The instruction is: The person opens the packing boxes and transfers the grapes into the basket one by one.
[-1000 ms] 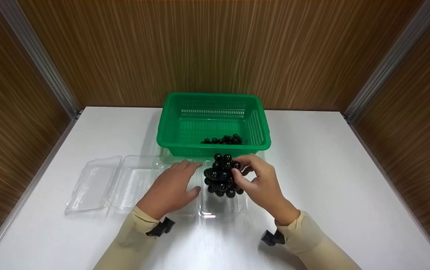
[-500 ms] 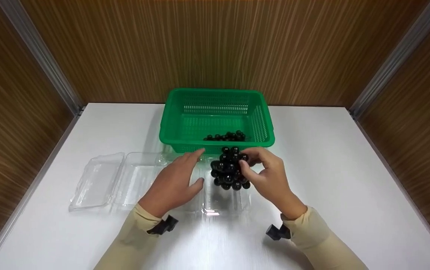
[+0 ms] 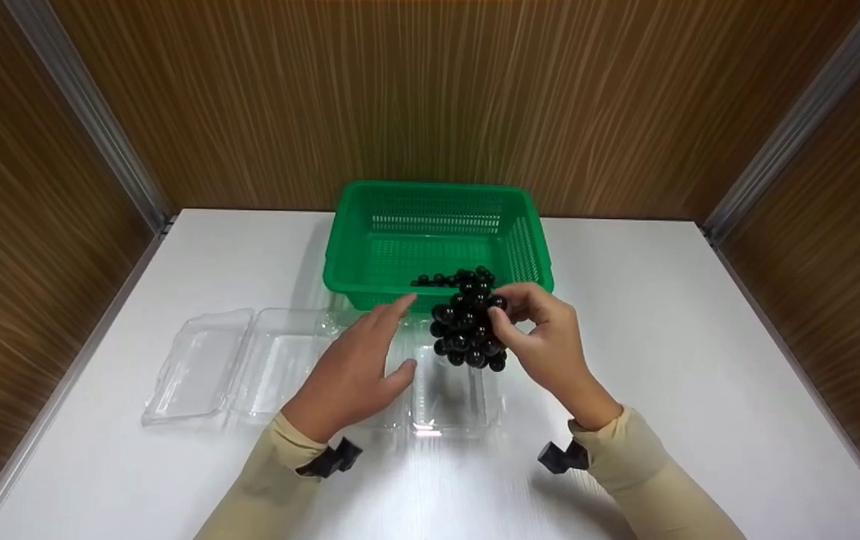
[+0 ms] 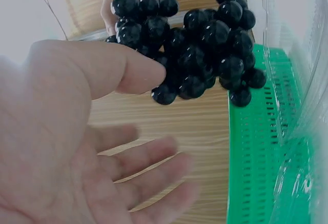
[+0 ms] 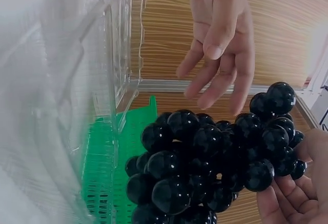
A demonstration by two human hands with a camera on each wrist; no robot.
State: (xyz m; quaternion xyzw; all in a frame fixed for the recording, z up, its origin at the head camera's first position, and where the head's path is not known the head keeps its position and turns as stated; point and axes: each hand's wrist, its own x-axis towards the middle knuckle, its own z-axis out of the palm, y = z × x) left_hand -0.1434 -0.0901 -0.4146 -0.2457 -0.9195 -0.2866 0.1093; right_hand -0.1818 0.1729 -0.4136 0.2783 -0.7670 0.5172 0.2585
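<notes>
A bunch of dark grapes (image 3: 467,322) hangs from my right hand (image 3: 546,341), whose thumb and fingers pinch it at the upper right side. In the right wrist view the grapes (image 5: 189,167) fill the lower middle, with the pinching fingers at the right edge. My left hand (image 3: 355,367) hovers to the left of the bunch, fingers straight and spread, holding nothing. A gap separates it from the grapes in the head view. Below both hands lies a clear plastic clamshell container (image 3: 445,405) with its lid open. More dark grapes (image 3: 437,280) lie in the green basket (image 3: 336,255).
A second open clear clamshell (image 3: 272,367) lies at the left, its lid (image 3: 193,367) folded out flat. The basket stands behind the containers, near the wood-patterned back wall (image 3: 430,90). White table surface (image 3: 663,337) extends to the right.
My right hand has carried the bunch up and to the right, nearer the basket's front rim, and the bunch has turned slightly. The left hand has shifted slightly right, still spread.
</notes>
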